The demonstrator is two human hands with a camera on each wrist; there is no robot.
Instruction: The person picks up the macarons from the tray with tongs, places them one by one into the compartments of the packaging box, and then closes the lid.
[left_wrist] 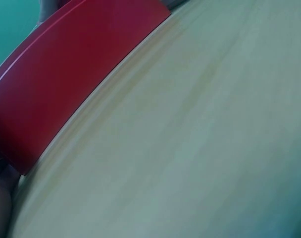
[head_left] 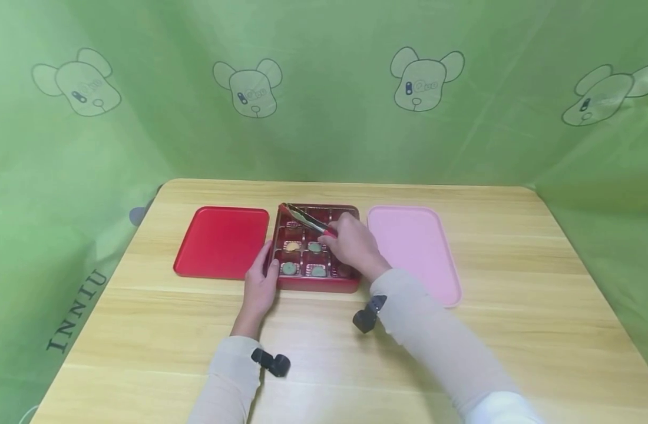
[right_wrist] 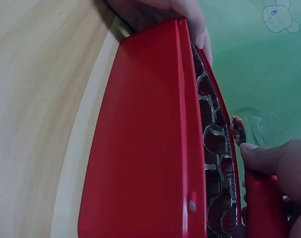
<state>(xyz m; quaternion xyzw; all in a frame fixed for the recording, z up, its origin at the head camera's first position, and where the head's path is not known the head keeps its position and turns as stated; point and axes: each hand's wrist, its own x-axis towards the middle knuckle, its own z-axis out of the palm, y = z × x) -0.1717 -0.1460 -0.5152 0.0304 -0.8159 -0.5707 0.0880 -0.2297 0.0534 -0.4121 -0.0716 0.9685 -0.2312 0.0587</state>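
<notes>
A red box (head_left: 318,285) with a clear divided insert stands in the middle of the table. Round green biscuits (head_left: 289,268) and a yellow biscuit (head_left: 292,246) lie in separate compartments. My left hand (head_left: 261,287) grips the box at its near left corner, fingers along the left wall and thumb at the front. Over the box, my right hand (head_left: 350,240) grips the red handle of metal tongs (head_left: 308,220). Their reddish tip overlaps the far left corner of the box in the head view. In the right wrist view, the handle (right_wrist: 262,206) runs beside the far rim.
To the left lies a flat red tray (head_left: 223,241). A pink tray (head_left: 414,247) lies to the right, partly under my right forearm. Behind the wooden table (head_left: 515,294) hangs a green curtain (head_left: 334,141) printed with bear heads.
</notes>
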